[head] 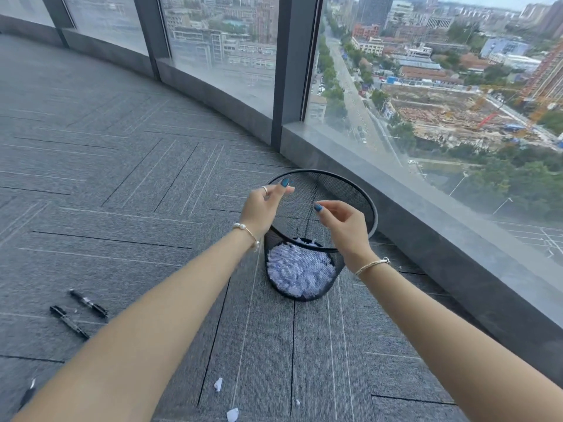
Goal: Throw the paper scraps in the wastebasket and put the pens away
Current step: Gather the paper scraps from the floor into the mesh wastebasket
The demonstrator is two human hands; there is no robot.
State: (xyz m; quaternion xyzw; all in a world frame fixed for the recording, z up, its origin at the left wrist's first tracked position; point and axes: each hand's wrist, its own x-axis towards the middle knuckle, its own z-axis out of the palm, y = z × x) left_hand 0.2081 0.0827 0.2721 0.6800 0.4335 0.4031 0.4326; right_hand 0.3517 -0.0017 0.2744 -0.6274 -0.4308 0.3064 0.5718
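On grey carpet by curved window, black mesh wastebasket (359, 190) holding white paper scraps (300, 271), left hand (262, 208) and right hand (344, 226) over rim, fingers loosely curled, holding nothing, two black pens (88, 303) lower left, stray white scraps (218, 384) near bottom edge.

**One head-worn view, angled down**

Looked forward and down from head height over both forearms, close above the mesh wastebasket (323, 236) on grey carpet (122, 178), facing curved windows (426, 102) beyond. Wide-angle; no second view.
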